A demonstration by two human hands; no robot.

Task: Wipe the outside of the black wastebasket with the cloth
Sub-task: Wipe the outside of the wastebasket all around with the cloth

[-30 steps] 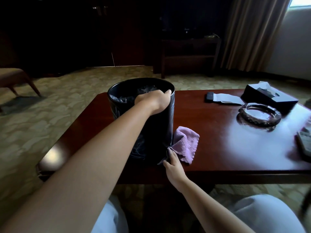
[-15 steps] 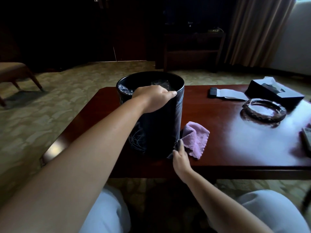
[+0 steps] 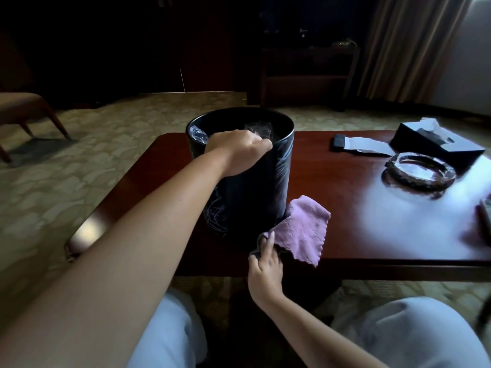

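Observation:
The black wastebasket [image 3: 263, 187] stands upright on the dark red table [image 3: 372, 224], near its front left. A clear bag liner shows inside its rim. My left hand [image 3: 236, 152] grips the near rim of the wastebasket from above. A lilac cloth [image 3: 303, 235] hangs by the wastebasket's lower right side, touching it near the base. My right hand [image 3: 265, 264] pinches the cloth's near corner at the table's front edge.
On the right of the table sit a glass ashtray [image 3: 419, 173], a black tissue box [image 3: 435, 142], a small dark item with paper [image 3: 356, 144] and a remote [image 3: 485, 216] at the edge. A chair [image 3: 29, 112] stands far left on the carpet. My knees are below.
My right hand has drawn the cloth back and lifted its corner away from the wastebasket's lower side. My left hand keeps its hold on the rim. The view has shifted slightly.

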